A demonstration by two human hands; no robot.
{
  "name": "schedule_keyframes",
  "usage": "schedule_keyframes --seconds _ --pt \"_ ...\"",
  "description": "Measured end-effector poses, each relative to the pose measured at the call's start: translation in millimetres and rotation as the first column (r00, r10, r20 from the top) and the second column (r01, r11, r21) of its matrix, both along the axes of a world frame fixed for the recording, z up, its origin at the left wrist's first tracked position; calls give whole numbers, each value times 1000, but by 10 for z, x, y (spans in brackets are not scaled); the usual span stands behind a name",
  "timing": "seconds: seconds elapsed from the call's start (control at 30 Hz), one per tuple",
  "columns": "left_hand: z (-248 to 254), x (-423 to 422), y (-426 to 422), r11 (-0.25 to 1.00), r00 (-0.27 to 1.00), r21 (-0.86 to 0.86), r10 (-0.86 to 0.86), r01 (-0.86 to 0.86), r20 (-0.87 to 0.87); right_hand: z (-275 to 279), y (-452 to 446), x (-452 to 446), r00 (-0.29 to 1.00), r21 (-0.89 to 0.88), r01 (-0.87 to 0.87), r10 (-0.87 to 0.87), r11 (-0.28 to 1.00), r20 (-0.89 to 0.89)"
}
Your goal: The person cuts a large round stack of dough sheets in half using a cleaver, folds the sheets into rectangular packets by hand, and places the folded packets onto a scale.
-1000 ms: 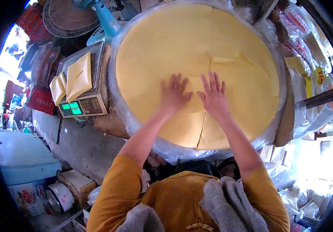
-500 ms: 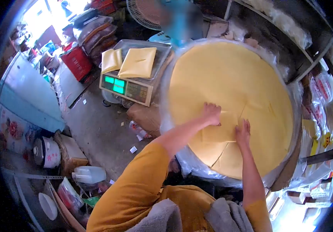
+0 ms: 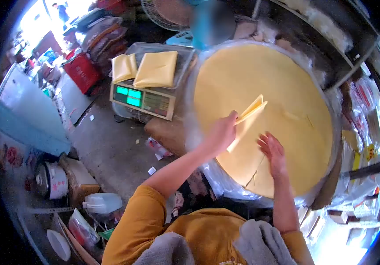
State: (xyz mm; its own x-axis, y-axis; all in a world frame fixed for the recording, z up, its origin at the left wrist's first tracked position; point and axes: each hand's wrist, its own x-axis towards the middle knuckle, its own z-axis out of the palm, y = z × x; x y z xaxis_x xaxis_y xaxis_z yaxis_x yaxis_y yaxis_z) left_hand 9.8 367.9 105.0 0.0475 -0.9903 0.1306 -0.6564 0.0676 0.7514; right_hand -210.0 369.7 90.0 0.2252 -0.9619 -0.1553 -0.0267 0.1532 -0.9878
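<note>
A large round stack of yellow sheets [image 3: 243, 75] lies in front of me, wrapped at its rim in clear plastic [image 3: 191, 88]. Above its left part, my left hand [image 3: 223, 132] grips a folded yellow sheet [image 3: 252, 109], whose layers stand up and fan slightly apart. My right hand [image 3: 273, 150] hovers over the lower right part of the stack, fingers apart and holding nothing. Two folded yellow pieces, a larger one [image 3: 156, 69] and a smaller one [image 3: 124, 67], rest on a digital scale [image 3: 158, 104] with a lit green display.
A fan [image 3: 165, 13] stands behind the scale. At the left are a pale blue cabinet [image 3: 29, 110], a red bag [image 3: 80, 71], a rice cooker [image 3: 53, 180] and a white jug [image 3: 102, 203]. Shelving and plastic bags [image 3: 362, 104] line the right. A distant person [image 3: 61, 12] is at the upper left.
Both hands were on the yellow surface. My left hand has lifted a folded sheet, and my right hand has come off with its fingers spread. The view has turned left since the first frame.
</note>
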Motion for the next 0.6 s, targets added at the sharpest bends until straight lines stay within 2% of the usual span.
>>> schedule_keyframes --seconds 0.03,0.07,0.1,0.13,0.17,0.23,0.3,0.33,0.37,0.4,0.43,0.53,0.6 --pt "63 -93 93 993 989 -93 -53 66 135 87 79 208 986 6 -14 13 1000 167" --pt "103 -192 207 972 959 -185 -89 143 269 155 144 381 972 6 41 -42 999 230" --pt "95 -295 310 937 911 -269 -104 225 399 221 139 492 911 51 46 -63 998 408" --pt "-39 -416 377 891 871 -373 -50 260 488 193 85 556 906 73 161 -176 984 385" --pt "-129 -516 419 867 870 -425 -19 260 492 116 25 574 888 94 269 -285 958 361" --pt "-24 -417 533 862 919 -333 -315 382 238 -41 -70 498 857 89 281 -291 956 424" --pt "32 -175 513 744 972 -625 -174 236 159 -47 -132 434 854 100 220 -241 970 461" --pt "120 41 463 736 983 -656 -70 167 172 -7 -145 413 861 117 160 -196 980 469" --pt "181 163 443 766 998 -642 53 -24 25 37 -142 409 864 134 98 -151 986 480" --pt "99 240 382 904 941 -413 -40 -109 -336 88 -136 432 864 144 27 -95 989 494" --pt "-49 309 317 984 749 -150 -29 -95 -662 85 -155 470 876 177 29 -110 984 469" --pt "-324 527 231 960 440 -105 -214 259 -872 85 -193 693 909 225 -10 -85 974 408" --pt "-204 665 274 972 432 -100 -186 214 -883 6 -245 694 845 202 -106 -19 974 535"
